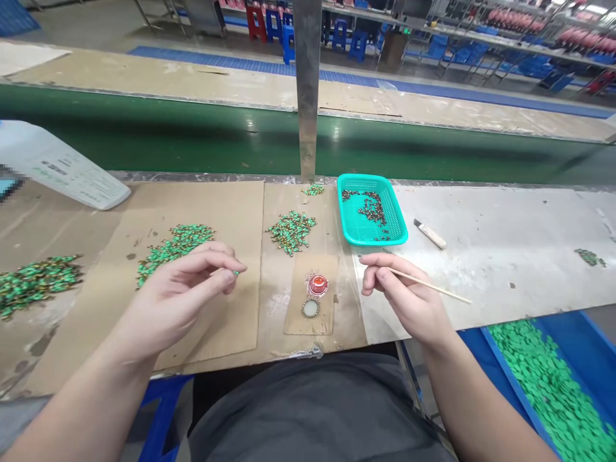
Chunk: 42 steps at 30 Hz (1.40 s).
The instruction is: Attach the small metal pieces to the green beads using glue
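Observation:
My left hand point(192, 289) pinches a small green bead piece point(235, 273) between thumb and index finger, above the brown cardboard. A thin wooden stick point(433, 287) is held in my right hand point(404, 289), pointing off to the right. Between the hands, a small cardboard piece point(298, 317) carries a red round cap point(318, 284) and, just below it, a pale disc with a beaded rim point(310, 308). Piles of green and gold pieces lie behind my left hand point(185, 240), at the centre point(291, 232) and at the far left point(38, 282).
A turquoise basket point(344, 221) with small dark pieces stands behind the right hand. Right of it lies a short brush point(430, 234). A white bottle point(62, 167) leans in at the left. A blue tray point(510, 371) of green discs sits lower right; a metal post point(308, 90) rises behind.

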Available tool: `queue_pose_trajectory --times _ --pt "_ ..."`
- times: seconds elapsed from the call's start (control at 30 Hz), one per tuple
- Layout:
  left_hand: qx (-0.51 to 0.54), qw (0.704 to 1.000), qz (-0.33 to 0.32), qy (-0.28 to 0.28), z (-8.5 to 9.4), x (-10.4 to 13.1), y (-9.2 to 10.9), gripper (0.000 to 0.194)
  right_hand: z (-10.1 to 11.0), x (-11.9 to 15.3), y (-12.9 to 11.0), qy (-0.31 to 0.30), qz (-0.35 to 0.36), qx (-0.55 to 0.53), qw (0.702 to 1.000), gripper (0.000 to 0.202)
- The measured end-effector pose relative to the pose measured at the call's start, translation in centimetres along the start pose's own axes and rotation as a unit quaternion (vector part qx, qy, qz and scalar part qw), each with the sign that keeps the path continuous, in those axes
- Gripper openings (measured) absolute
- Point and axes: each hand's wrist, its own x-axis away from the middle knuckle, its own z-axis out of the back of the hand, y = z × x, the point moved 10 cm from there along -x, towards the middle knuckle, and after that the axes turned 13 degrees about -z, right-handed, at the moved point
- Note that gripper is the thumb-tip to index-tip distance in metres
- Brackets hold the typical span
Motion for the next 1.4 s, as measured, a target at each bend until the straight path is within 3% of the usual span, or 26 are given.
queue_pose_trajectory --times 0.2,0.43,0.77,1.1,1.27,1.4 --pt "0.080 0.995 0.048 -0.021 -5.0 3.2 0.2 0.039 -0.7 -1.7 2.5 0.014 -0.036 -0.008 0.999 0.047" --pt "0.179 0.969 0.172 -0.018 -9.0 6.3 -0.7 0.045 -2.0 -2.4 4.8 0.048 -0.086 -0.059 0.993 0.051" --pt "0.229 0.957 0.177 -0.027 -10.6 7.1 -1.6 0.037 -2.1 -2.6 5.4 0.071 -0.106 -0.067 0.990 0.045" --pt "0.255 0.944 0.207 0.018 -11.1 6.2 -0.3 0.034 -2.2 -2.7 5.0 0.054 -0.106 -0.060 0.991 0.048" --pt "0.264 0.941 0.212 0.030 -11.1 6.2 -0.3 0.033 -2.1 -1.9 3.5 0.049 -0.091 -0.056 0.993 0.044" --pt "0.307 0.928 0.213 0.000 -12.3 6.4 0.0 0.034 -3.0 -0.1 0.4 0.024 -0.048 -0.069 0.996 0.029"
